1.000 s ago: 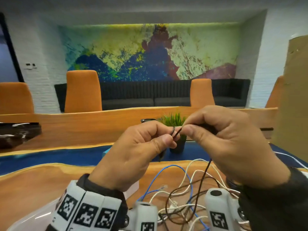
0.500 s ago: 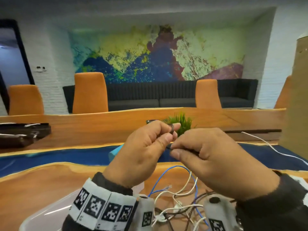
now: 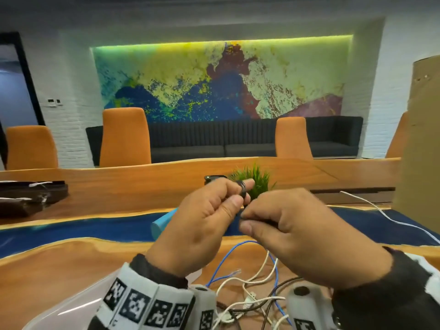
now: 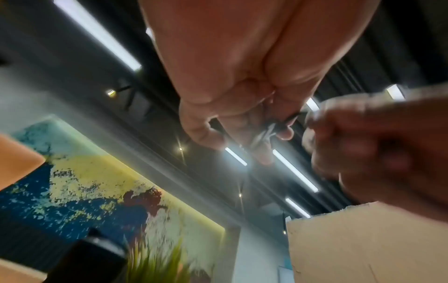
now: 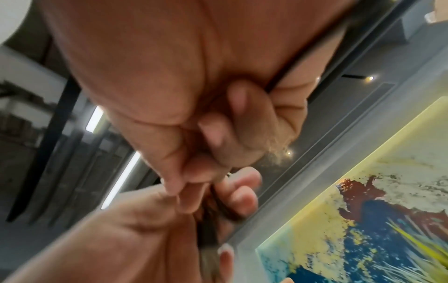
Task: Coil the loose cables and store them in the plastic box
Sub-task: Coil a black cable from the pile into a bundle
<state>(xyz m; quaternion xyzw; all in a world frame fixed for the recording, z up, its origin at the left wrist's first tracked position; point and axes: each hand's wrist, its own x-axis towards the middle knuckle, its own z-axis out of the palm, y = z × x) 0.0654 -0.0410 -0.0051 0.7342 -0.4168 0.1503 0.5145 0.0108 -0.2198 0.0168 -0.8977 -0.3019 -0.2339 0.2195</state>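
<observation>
Both hands are raised above the table in the head view. My left hand (image 3: 240, 199) pinches a thin dark cable (image 3: 242, 188) that loops around its index finger. My right hand (image 3: 247, 220) touches the left one and pinches the same cable just below the loop. In the right wrist view the dark cable (image 5: 303, 61) runs along the right palm. A tangle of loose cables (image 3: 252, 294), white, blue and dark, lies on the wooden table under the hands. The clear plastic box (image 3: 71, 303) shows at the bottom left, partly hidden by my left sleeve.
A potted green plant (image 3: 256, 184) stands just behind the hands, with a light blue object (image 3: 164, 221) beside it. A white cable (image 3: 381, 215) trails off to the right, near a tall cardboard sheet (image 3: 419, 151). Orange chairs line the table's far side.
My right hand has dropped from level with the left fingertips to just below them, closing in on the left hand while the cable loop stays on the left index finger.
</observation>
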